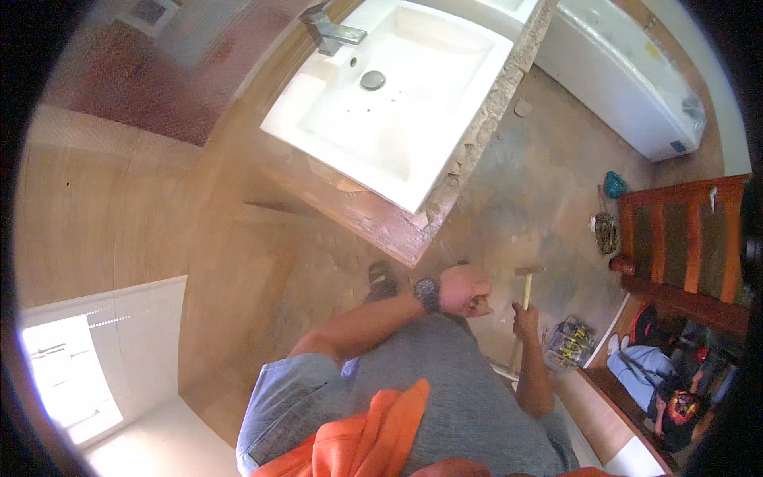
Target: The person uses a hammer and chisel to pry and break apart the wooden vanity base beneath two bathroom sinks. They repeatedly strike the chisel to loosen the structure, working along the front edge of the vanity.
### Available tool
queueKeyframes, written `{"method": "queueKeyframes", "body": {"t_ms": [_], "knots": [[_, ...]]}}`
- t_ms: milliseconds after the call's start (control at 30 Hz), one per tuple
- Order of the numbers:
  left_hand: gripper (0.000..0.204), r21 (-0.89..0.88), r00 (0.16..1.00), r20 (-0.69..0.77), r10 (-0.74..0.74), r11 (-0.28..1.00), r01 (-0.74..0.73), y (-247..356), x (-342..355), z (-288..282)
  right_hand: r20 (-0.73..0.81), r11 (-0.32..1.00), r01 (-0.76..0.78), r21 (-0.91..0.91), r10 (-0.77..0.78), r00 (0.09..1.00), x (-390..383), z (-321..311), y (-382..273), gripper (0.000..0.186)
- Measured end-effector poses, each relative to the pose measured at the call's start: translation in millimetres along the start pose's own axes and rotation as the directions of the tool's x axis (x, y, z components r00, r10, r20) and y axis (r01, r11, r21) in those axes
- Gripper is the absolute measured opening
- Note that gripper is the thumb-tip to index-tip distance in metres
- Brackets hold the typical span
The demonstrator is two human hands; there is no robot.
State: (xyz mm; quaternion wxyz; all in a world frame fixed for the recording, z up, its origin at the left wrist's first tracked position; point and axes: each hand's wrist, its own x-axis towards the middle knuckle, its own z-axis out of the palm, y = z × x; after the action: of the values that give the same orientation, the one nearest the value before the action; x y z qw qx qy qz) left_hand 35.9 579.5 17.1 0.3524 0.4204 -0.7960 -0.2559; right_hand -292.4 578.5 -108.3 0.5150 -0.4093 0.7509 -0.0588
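Observation:
My left hand (465,290), with a dark watch on its wrist, is closed in front of my body below the vanity top's near corner. What it holds, if anything, is hidden by the fingers. To its right my right hand (525,320) grips the pale handle of a hammer (528,288). The hammer stands roughly upright, its head above my fist and apart from my left hand. Beyond my hands a white rectangular sink (342,155) sits in a countertop whose right edge (469,151) is rough and broken.
A chrome faucet (338,33) stands at the sink's far left. At the upper right is a white bathtub (612,75). A bag of tools (571,342) lies on the dusty floor near a wooden door (683,238). A person (656,381) is in the doorway at the right.

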Motion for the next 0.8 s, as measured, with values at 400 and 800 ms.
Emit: {"method": "queueKeyframes", "body": {"t_ms": [400,800], "knots": [[0.054,0.038,0.87,0.394,0.298,0.94,-0.339,-112,-152,-155,-0.227,0.958,0.094,0.272,-0.031,0.973,-139,142,-55,0.042],[0.058,0.067,0.998,0.035,-0.052,0.997,0.05,-134,-250,-191,-0.286,0.986,0.168,-0.003,-0.162,0.945,-271,286,-96,0.048]]}}
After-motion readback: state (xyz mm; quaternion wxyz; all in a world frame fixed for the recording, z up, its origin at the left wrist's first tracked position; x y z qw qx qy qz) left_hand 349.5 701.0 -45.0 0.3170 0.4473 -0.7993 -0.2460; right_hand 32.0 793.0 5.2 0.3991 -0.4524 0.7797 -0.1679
